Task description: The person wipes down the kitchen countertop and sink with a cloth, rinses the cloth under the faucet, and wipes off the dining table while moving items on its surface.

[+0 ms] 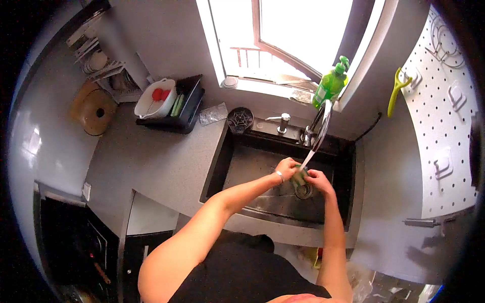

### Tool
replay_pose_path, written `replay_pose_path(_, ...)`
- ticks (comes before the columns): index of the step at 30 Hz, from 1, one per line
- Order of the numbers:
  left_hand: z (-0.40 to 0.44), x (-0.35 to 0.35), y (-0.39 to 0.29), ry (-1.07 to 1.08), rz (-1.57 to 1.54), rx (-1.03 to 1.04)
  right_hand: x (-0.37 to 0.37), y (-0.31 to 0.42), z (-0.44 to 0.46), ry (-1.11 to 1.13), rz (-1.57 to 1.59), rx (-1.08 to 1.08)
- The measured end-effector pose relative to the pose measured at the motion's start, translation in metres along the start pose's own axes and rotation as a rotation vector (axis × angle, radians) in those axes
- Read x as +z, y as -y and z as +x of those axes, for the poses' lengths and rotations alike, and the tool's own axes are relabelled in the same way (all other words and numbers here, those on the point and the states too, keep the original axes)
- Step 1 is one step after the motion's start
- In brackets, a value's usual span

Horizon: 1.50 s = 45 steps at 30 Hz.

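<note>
Two bare hands hold a small greenish item (299, 178) under the faucet (323, 129), low inside a dark sink (252, 164).
The left hand (286, 169) pinches the item from the left and the right hand (319, 180) from the right, fingers bent around a shape too blurred to name; the two-sided grip likely steadies it beneath the spout. It sits above the drain (303, 191), where any runoff would collect. On the far sill, a green pump bottle (329, 88) stands upright, presumably for easy reach; to the far left, a white basket (155, 103) sits in a black bin (188, 117), well apart from the sink.
</note>
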<state>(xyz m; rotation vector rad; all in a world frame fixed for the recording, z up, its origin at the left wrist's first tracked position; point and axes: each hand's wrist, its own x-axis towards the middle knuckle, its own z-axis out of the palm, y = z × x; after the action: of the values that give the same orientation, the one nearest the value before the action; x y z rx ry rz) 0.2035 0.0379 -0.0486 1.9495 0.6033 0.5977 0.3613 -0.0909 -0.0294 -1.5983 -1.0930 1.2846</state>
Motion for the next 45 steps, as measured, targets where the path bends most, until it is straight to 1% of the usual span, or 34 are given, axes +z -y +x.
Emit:
replay_pose_path(3, -0.008, -0.012, -0.005, -0.107, 0.237, -0.049, 0.006, -0.003, 0.014, -0.197, -0.302, -0.057)
replay_pose_path(4, -0.011, -0.015, -0.006, -0.145, 0.298, -0.046, 0.016, 0.005, 0.016, -0.224, -0.086, -0.031)
replay_pose_path(6, -0.015, -0.021, -0.020, -0.128, 0.057, -0.147, 0.038, 0.024, 0.020, -0.265, 0.345, 0.022)
replay_pose_path(7, -0.019, -0.022, -0.025, -0.100, -0.077, -0.185, 0.039, 0.017, 0.028, -0.137, 0.475, 0.031)
replay_pose_path(8, -0.023, -0.021, -0.028, -0.071, -0.212, -0.222, 0.064, 0.069, 0.015, -0.129, 0.705, 0.045)
replay_pose_path(10, -0.025, -0.010, 0.001, 0.088, -0.632, -0.278, 0.074, 0.031, 0.041, -0.236, 0.463, -0.012)
replay_pose_path(11, -0.027, -0.009, 0.009, 0.133, -0.805, -0.339, 0.073, 0.042, 0.035, -0.300, 0.084, -0.068)
replay_pose_path(12, -0.030, -0.008, 0.018, 0.179, -0.980, -0.399, 0.073, 0.040, 0.037, -0.330, 0.081, -0.060)
replay_pose_path(13, -0.037, -0.024, -0.001, 0.162, -1.018, -0.505, 0.073, 0.034, 0.041, -0.360, 0.076, -0.053)
replay_pose_path(14, -0.038, -0.025, 0.009, 0.123, -1.123, -0.713, 0.072, 0.027, 0.047, -0.392, 0.072, -0.046)
replay_pose_path(15, -0.038, -0.025, 0.023, 0.083, -1.223, -0.924, 0.071, 0.018, 0.052, -0.530, -0.169, -0.192)
replay_pose_path(16, -0.038, -0.025, 0.032, 0.040, -1.318, -1.137, 0.071, 0.016, 0.050, -0.541, -0.241, -0.294)
replay_pose_path(17, -0.039, -0.031, 0.027, 0.134, -1.460, -1.281, 0.073, 0.023, 0.045, -0.548, -0.316, -0.395)
replay_pose_path(18, -0.040, -0.033, 0.029, 0.193, -1.536, -1.219, 0.076, 0.031, 0.038, -0.553, -0.391, -0.499)
replay_pose_path(19, -0.041, -0.032, 0.033, 0.253, -1.609, -1.155, 0.085, 0.039, 0.028, -0.506, -0.386, -0.500)
replay_pose_path(20, -0.041, -0.029, 0.038, 0.314, -1.678, -1.088, 0.090, 0.052, 0.018, -0.306, -0.262, -0.507)
replay_pose_path(21, -0.035, -0.019, 0.043, 0.127, -1.498, -1.039, 0.096, 0.057, 0.006, -0.216, -0.278, -0.497)
replay_pose_path(22, -0.025, 0.003, 0.130, 0.732, -2.064, -0.761, 0.101, 0.052, 0.000, -0.139, -0.309, -0.478)
replay_pose_path(24, -0.016, -0.012, 0.073, 0.401, -1.669, -1.104, 0.110, 0.066, -0.021, -0.095, -0.317, -0.463)
replay_pose_path(25, -0.012, 0.000, 0.100, 0.443, -1.672, -1.038, 0.111, 0.080, -0.031, -0.094, -0.230, -0.431)
replay_pose_path(26, -0.014, 0.002, 0.105, 0.228, -1.498, -1.073, 0.111, 0.094, -0.041, -0.095, -0.141, -0.398)
replay_pose_path(28, -0.020, 0.001, 0.112, 0.574, -1.673, -0.949, 0.103, 0.097, -0.039, -0.190, -0.007, -0.366)
replay_pose_path(29, -0.027, -0.017, 0.057, 0.563, -1.686, -0.969, 0.094, 0.086, -0.030, -0.282, 0.041, -0.363)
replay_pose_path(30, -0.032, -0.034, 0.033, 0.757, -1.598, -0.914, 0.085, 0.073, -0.019, -0.372, 0.091, -0.358)
replay_pose_path(32, -0.044, -0.049, -0.019, 0.752, -1.415, -0.906, 0.069, 0.046, 0.003, -0.474, 0.181, -0.228)
replay_pose_path(34, -0.047, -0.031, -0.006, 0.702, -1.466, -0.909, 0.071, 0.023, 0.013, -0.354, 0.449, -0.125)
replay_pose_path(35, -0.047, -0.028, -0.004, 0.676, -1.480, -0.897, 0.070, 0.000, 0.019, -0.189, 0.694, -0.011)
replay_pose_path(36, -0.046, -0.027, -0.004, 0.650, -1.495, -0.882, 0.074, -0.031, 0.028, 0.003, 1.074, -0.017)
replay_pose_path(37, -0.048, -0.028, -0.005, 0.686, -1.768, -0.952, 0.087, -0.019, 0.021, 0.082, 1.267, -0.074)
replay_pose_path(40, -0.064, -0.026, -0.033, 0.603, -1.939, -0.961, 0.110, 0.018, 0.011, 0.194, 1.591, -0.202)
replay_pose_path(41, -0.070, -0.030, -0.048, 0.564, -1.910, -0.985, 0.110, 0.022, 0.013, 0.208, 1.657, -0.236)
replay_pose_path(42, -0.070, -0.023, -0.037, 0.606, -1.929, -1.126, 0.100, 0.011, 0.025, 0.082, 1.555, -0.276)
replay_pose_path(44, -0.064, 0.007, 0.011, 0.933, -2.023, -1.133, 0.072, -0.010, 0.047, 0.219, 1.368, -0.248)
replay_pose_path(45, -0.060, 0.009, 0.009, 0.787, -1.537, -1.090, 0.071, 0.009, 0.048, 0.086, 1.136, -0.110)
